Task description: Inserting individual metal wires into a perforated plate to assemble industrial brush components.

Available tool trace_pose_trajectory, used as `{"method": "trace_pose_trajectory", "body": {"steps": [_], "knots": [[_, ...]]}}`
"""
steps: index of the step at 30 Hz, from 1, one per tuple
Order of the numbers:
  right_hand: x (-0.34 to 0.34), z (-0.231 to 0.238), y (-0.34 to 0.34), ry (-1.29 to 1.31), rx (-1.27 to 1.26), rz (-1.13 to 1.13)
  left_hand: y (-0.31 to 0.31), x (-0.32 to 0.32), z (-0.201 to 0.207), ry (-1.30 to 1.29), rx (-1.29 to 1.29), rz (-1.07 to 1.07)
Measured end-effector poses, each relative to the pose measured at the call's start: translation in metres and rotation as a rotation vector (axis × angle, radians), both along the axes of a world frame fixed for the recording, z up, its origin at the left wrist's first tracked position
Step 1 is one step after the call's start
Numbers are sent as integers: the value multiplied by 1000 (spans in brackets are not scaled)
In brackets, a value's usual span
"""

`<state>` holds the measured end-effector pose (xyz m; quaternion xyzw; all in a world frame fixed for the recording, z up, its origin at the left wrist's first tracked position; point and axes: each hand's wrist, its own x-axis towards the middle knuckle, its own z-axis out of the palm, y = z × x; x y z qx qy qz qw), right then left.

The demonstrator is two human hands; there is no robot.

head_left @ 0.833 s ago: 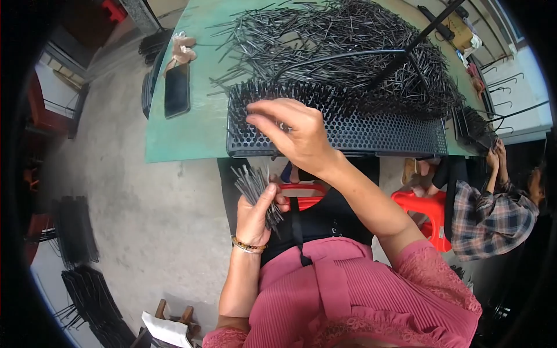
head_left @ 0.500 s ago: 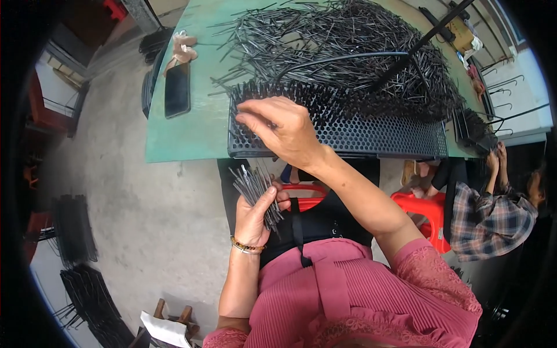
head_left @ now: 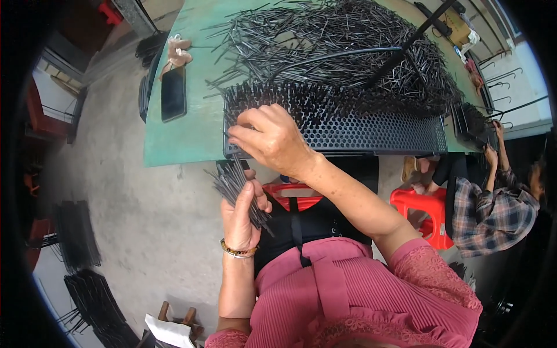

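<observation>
My left hand (head_left: 239,220) is wrapped round a bundle of thin dark rods (head_left: 231,184), held just off the table's front edge. Above it, my right hand (head_left: 270,141) is at the front left corner of a black perforated rack (head_left: 377,134). Its thumb and fingers are pinched together, and whatever lies between the fingertips is too small to make out. Many short dark rods (head_left: 313,104) stand upright in the rack's holes, mostly along the back and left, while the front right holes show bare.
Behind the rack a large heap of loose rods (head_left: 325,35) covers the green table (head_left: 200,136). A phone (head_left: 173,94) lies at the left. A black bar (head_left: 406,49) slants over the heap. At right, another person (head_left: 493,209) handles a second rack (head_left: 473,124) near a red stool (head_left: 420,203).
My right hand has come down and nearer, its fingers closing together. My left hand has moved slightly left and up with the bundle, closer to the rack's corner.
</observation>
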<state>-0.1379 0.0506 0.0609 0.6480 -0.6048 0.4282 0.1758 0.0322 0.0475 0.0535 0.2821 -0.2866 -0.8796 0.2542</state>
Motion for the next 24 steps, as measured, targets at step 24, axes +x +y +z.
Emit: {"method": "trace_pose_trajectory", "body": {"steps": [24], "knots": [[69,1,39,-2096,-93,418,13,-36,4,-97,-568,309]]}}
